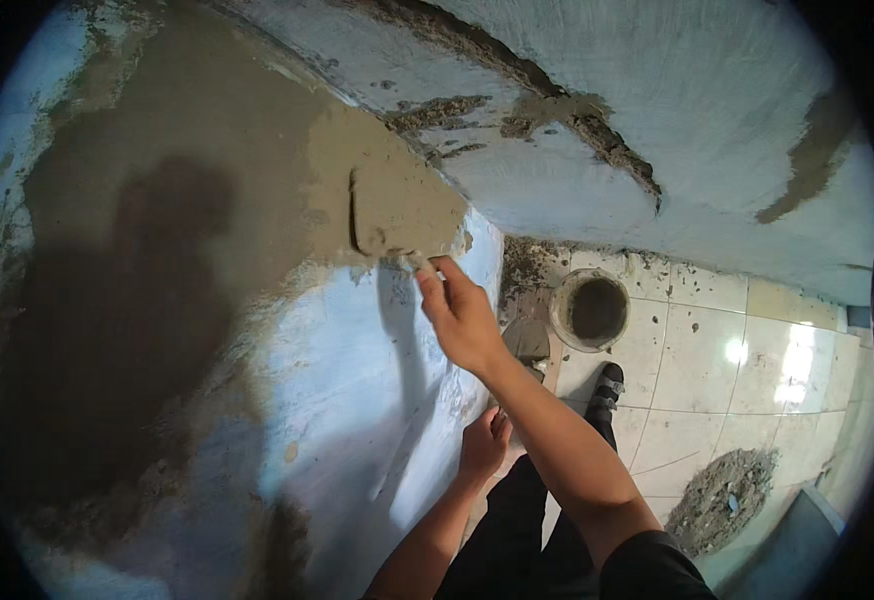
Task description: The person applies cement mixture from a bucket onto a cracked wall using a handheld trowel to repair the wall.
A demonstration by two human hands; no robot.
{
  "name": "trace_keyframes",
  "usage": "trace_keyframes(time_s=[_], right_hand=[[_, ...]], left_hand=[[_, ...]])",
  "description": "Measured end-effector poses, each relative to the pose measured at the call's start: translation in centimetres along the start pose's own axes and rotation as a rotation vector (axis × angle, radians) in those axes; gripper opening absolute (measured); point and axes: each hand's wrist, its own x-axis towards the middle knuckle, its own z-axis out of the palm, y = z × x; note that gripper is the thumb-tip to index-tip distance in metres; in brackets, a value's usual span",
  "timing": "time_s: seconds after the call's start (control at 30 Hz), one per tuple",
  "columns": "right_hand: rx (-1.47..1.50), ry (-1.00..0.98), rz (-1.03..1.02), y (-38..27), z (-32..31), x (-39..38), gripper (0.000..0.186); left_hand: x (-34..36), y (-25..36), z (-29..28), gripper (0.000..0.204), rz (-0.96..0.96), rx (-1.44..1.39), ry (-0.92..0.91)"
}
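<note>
- Right hand [457, 310] has the trowel [375, 238] pinched in its fingers, blade flat on the wall [337, 350], close to the corner with the second wall [717, 90].
- My left hand [484, 445] is curled low by the wall's edge; can't tell from here what it's gripping.
- Loads of open room left of the trowel, tight on the right where that corner cuts in.
- Round bucket [559, 315] on the floor [697, 345] near the walls, grey blade [527, 340] just beside it.
- Textures: smooth tan mortar [257, 110], patchy blue-white paint, ragged crack [612, 145], glossy square tiles, crumbly rubble [722, 495].
</note>
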Motion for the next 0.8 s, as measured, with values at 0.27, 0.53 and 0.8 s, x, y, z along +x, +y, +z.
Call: trace_keyframes(time_s=[0.27,0.53,0.8], right_hand=[[-0.004,0.136,0.068,2.0,0.8,3.4,0.038],[-0.041,-0.001,-0.125,5.4,-4.2,6.2,0.038],[-0.056,-0.286,-0.231,6.9,-7.4,17.0,0.042]], left_hand=[[0.3,0.4,1.1,0.045,0.003,-0.016,0.011],[0.7,-0.7,1.3,0.040,0.108,-0.017,0.142],[1.3,-1.7,2.0,0.044,0.090,-0.075,0.140]])
